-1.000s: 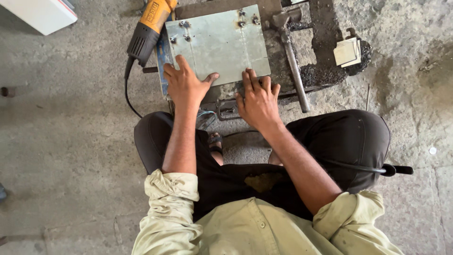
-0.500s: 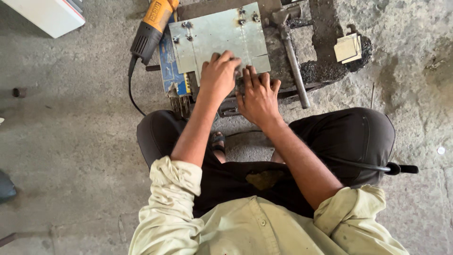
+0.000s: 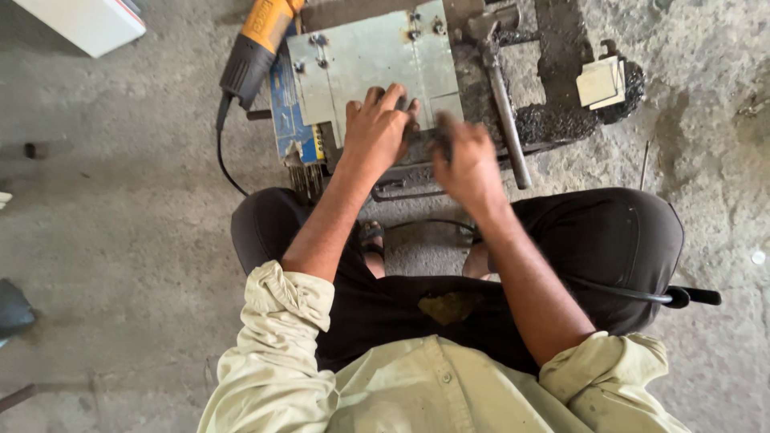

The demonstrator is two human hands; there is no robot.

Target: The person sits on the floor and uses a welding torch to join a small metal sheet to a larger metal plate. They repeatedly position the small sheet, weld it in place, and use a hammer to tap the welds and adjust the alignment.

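A grey metal plate (image 3: 365, 60) with bolts near its corners lies on dark scrap on the floor in front of me. My left hand (image 3: 377, 130) rests on the plate's near part, fingers bent and pressing down. My right hand (image 3: 469, 164) hovers just off the plate's near right corner. It is blurred by motion, so its fingers cannot be made out. A hammer (image 3: 501, 88) lies along the plate's right side.
A yellow and black angle grinder (image 3: 257, 44) with its cord lies at the plate's far left. A blue box (image 3: 287, 120) sticks out under the plate's left edge. White blocks (image 3: 601, 80) sit on dark debris at the right. A white box (image 3: 84, 22) stands far left.
My left hand slid from the plate's left edge to its near middle. My right hand lifted off the plate and moves, blurred.
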